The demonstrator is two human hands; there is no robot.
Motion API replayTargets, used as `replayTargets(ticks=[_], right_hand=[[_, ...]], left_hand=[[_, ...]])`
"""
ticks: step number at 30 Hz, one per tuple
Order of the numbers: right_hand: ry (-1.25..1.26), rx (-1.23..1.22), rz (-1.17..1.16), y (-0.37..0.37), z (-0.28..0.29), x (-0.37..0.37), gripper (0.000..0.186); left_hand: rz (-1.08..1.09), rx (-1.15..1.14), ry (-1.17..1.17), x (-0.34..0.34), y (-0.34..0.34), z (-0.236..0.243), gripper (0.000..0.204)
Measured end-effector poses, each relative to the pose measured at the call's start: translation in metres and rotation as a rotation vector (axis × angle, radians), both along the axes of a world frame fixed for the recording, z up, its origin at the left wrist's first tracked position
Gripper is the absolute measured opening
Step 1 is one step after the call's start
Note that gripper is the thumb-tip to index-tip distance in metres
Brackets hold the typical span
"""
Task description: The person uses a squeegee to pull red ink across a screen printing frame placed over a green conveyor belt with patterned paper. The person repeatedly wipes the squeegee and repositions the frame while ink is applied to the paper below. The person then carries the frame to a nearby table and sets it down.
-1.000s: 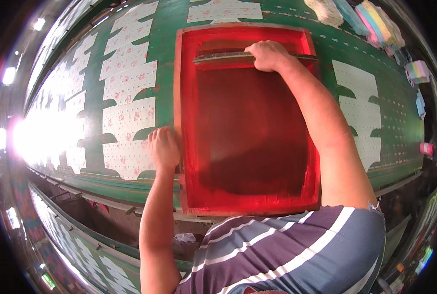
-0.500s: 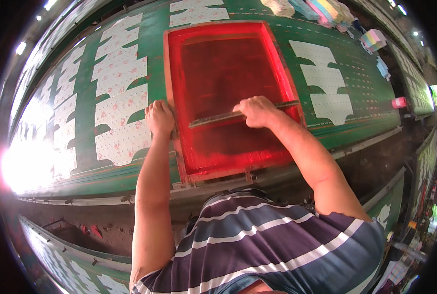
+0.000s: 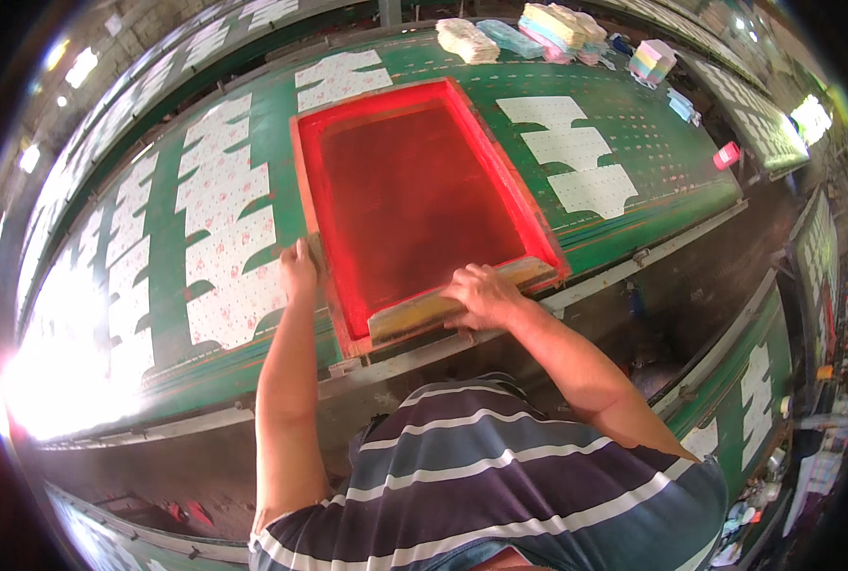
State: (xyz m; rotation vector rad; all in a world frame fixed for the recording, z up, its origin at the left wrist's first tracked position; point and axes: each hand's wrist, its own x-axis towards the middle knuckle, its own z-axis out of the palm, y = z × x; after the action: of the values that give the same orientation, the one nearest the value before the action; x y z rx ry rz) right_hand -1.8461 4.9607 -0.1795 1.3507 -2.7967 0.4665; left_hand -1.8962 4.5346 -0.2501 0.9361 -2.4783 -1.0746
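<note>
A screen-printing frame [image 3: 302,181] with red-coated inner walls lies on the green table, its mesh [image 3: 414,190] dark red. My left hand [image 3: 298,271] is closed on the frame's left side, at a small brownish piece along the outer edge. Across the near end of the frame sits a long squeegee [image 3: 407,318] with a yellowish-brown face, tilted over. My right hand [image 3: 483,297] grips it right of its middle, fingers on top and thumb underneath. White cut fabric pieces with a small flower print [image 3: 229,271] lie flat to the left, and more pieces [image 3: 567,147] to the right.
The long green table [image 3: 671,200] has a metal rail [image 3: 633,262] along its near edge. Stacks of coloured cloth [image 3: 552,29] stand at the far side. A pink-red container [image 3: 726,155] is at the right end. Other tables with cut pieces stand around.
The squeegee has come toward me, from the middle of the screen to its near end, and is now tilted over. My right hand came with it; my left stays at the frame's side.
</note>
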Motion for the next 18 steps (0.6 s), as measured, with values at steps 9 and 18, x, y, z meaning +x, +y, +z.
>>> replayTargets(ticks=[9,18], right_hand=[[-0.093,-0.087,0.113,0.028,-0.006,0.001,0.067],[-0.154,-0.566,-0.159,0.158,-0.004,-0.043,0.030]], left_hand=[[0.136,0.015,0.152,0.054,0.064,-0.005,0.065],[0.245,-0.203,-0.030,0.058,0.083,0.009,0.066]])
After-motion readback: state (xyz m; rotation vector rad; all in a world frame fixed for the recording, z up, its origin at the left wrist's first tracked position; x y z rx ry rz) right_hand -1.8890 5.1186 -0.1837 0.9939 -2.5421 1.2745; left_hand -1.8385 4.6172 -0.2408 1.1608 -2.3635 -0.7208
